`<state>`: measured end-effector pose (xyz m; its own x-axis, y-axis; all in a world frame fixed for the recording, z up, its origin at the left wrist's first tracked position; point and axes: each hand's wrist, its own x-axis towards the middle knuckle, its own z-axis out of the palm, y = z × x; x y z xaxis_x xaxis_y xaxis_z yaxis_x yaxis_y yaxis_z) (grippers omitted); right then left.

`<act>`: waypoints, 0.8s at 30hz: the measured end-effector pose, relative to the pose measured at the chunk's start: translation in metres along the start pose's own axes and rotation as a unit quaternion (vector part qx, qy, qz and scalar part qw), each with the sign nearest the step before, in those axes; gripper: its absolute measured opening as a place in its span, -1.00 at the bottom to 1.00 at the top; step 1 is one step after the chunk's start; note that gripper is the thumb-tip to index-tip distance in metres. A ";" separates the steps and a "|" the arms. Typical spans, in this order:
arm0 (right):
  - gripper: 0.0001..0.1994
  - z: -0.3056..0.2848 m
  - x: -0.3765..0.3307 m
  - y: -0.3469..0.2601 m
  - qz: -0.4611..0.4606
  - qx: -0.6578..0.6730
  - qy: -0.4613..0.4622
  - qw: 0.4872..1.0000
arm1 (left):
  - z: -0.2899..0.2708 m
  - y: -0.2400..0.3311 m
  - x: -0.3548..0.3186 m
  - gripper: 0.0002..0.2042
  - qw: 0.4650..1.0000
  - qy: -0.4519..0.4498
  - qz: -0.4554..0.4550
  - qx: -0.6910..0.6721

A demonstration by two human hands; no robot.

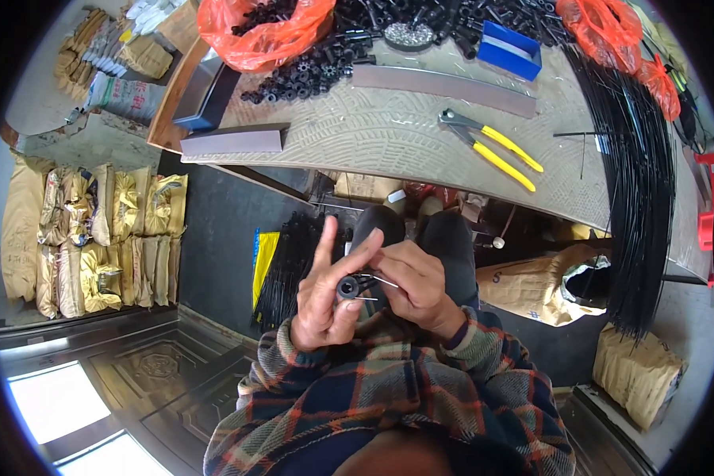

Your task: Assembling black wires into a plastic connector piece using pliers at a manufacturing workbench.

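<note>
Above my lap, my left hand is closed round a short black plastic tube fitting, whose round open end faces up. Its index and middle fingers stretch out past the fitting while the thumb presses on the near side. My right hand is close against the fitting, with fingers bent and pinched together. A thin silvery metal pin shows by the right fingers, and another thin piece of metal sticks out beside the fitting. What the right fingertips grip is hidden.
On the worktable lie yellow-handled cutting pliers, a metal bar, a blue tray and heaped black fittings. Long black rods overhang its right edge. Paper sacks stand below; another black bundle is left of my legs.
</note>
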<state>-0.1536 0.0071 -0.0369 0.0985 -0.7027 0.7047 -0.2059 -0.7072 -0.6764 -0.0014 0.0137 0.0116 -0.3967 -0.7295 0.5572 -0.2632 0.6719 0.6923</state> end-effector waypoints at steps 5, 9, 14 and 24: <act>-0.76 -0.005 -0.004 -0.002 -0.033 -0.017 -0.011 0.999 | 0.003 -0.003 -0.002 -0.67 0.999 0.009 -0.014 -0.042; -0.76 -0.009 -0.006 0.004 -0.011 0.016 -0.036 0.999 | 0.012 -0.003 -0.004 -0.64 0.988 0.051 -0.064 -0.134; -0.76 -0.015 -0.003 0.011 -0.012 0.124 -0.101 0.987 | -0.001 -0.009 0.013 -0.68 0.980 -0.065 -0.072 -0.176; -0.75 -0.021 -0.003 0.008 -0.013 0.117 -0.087 0.989 | 0.005 -0.015 0.028 -0.69 0.964 -0.118 -0.052 -0.232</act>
<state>-0.1757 0.0048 -0.0398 0.2709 -0.6724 0.6888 0.0279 -0.7098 -0.7038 -0.0136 -0.0162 0.0147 -0.5927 -0.7038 0.3915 0.0880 0.4266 0.9001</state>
